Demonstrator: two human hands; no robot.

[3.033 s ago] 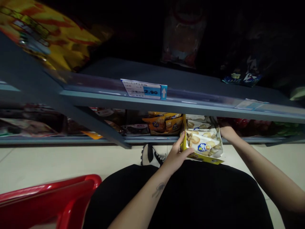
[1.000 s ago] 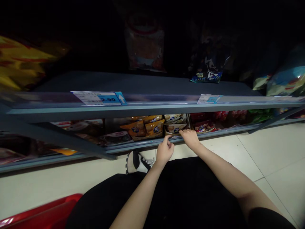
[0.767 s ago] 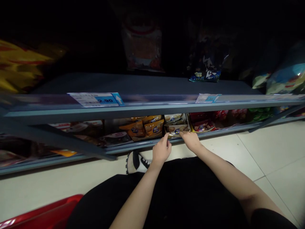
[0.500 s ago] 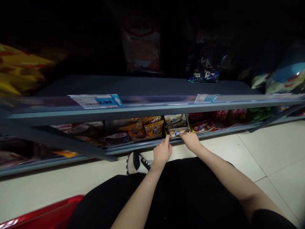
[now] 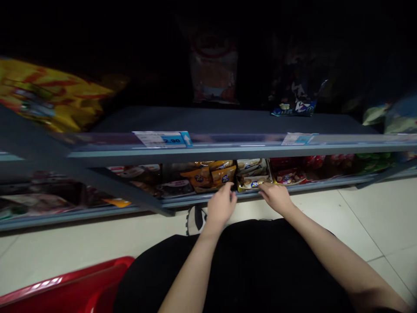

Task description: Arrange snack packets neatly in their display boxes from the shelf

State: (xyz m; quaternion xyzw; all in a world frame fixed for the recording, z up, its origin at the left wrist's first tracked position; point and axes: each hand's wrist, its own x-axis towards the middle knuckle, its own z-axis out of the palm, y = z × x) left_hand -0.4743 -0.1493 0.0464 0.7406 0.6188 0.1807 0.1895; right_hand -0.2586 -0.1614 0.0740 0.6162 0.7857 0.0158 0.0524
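Note:
My left hand (image 5: 222,203) is in front of the bottom shelf, just below the orange snack packs (image 5: 223,174). Its fingers are loosely bent, the thumb stands apart, and nothing shows in it. A small display box (image 5: 240,188) with a yellowish edge holds white snack packs (image 5: 256,181) beside the orange ones. My right hand (image 5: 276,198) is at this box's front right corner, thumb and fingers apart. Whether its fingertips touch the box or a pack I cannot tell.
Red snack packs (image 5: 291,176) lie right of the box. Above runs a grey shelf (image 5: 228,153) with price labels (image 5: 166,139) and bags. A slanted shelf support (image 5: 140,198) stands at left. A red basket (image 5: 65,284) sits on the tiled floor (image 5: 355,217) at lower left.
The view has swung left, so the shelves appear further right. My left hand has come away from the box's front left corner, towards the orange packs. My right hand stays by its right corner.

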